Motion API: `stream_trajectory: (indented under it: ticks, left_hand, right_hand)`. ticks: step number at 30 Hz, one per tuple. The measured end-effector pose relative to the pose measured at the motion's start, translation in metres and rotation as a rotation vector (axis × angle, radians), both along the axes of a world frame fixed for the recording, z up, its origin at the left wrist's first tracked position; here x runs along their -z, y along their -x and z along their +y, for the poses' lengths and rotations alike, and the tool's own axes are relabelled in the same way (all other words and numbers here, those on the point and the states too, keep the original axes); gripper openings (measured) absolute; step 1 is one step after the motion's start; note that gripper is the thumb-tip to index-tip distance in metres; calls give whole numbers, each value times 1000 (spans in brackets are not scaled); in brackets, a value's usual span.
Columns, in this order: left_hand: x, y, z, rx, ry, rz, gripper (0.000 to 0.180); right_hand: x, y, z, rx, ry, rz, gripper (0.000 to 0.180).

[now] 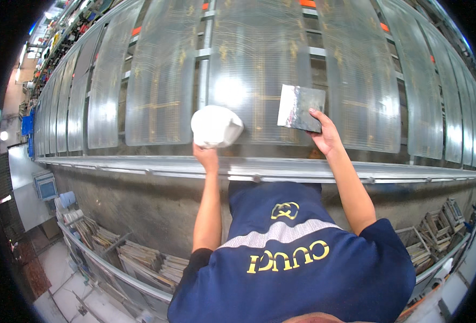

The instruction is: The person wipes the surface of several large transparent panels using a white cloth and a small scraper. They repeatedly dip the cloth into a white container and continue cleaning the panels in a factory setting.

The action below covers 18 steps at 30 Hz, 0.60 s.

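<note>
We see racks (141, 264) near left holding what may be stacked plates. Our left hand (208, 156) clutches a white cloth (215, 126); our right hand (326, 137) pinches a metal sheet (300, 106) just left.

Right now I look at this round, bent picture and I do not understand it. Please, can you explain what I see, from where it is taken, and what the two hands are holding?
The picture comes from a wide fisheye camera worn on a person's head, looking down at their own arms. That lens makes straight edges bend toward the rim. No machine arm is here, only two bare hands.

The left hand has a closed grip on a bunched white cloth. The right hand pinches a small shiny metal sheet by its lower corner.

Both hands reach over a long metal ledge toward a row of large, translucent ribbed panels on a metal frame. The cloth and sheet are up against these panels.

Below, you see the person's dark blue shirt. Lower left, stacks of flat pieces lie on a rack.
</note>
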<state>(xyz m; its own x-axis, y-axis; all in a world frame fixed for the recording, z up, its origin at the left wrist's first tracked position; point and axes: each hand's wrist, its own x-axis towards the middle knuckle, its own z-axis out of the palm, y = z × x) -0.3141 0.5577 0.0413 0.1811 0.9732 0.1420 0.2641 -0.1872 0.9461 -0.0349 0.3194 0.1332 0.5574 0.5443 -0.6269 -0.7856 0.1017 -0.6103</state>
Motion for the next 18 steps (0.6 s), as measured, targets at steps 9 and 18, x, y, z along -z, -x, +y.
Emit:
stream_trajectory:
  ticks: [9, 18]
  left_hand:
    - [-154, 78, 153, 491, -584, 291, 42]
    - [-350, 108, 239, 832, -1182, 821, 53]
  right_hand:
    - [-41, 135, 152, 34, 19, -153, 34]
    - [-79, 209, 293, -70, -350, -192, 43]
